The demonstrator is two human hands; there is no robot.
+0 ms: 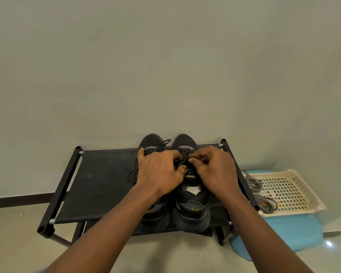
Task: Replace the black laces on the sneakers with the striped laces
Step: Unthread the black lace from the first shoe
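Atop the rack (98, 180), the black lace (183, 154) is being pinched by left hand (159, 174) and right hand (215, 170); crossings are best slackened evenly.

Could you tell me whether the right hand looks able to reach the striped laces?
Probably yes: the striped laces lie uncovered in the cream basket beside the shoe rack, on that hand's side. The right hand must first release the black lace it pinches.

A single wide-angle camera rides on the person's head, facing forward and down at close range. The shoe rack (106, 184) fills the near middle, the wall (165, 66) takes the far upper half, and a basket (295, 211) lies to the right.
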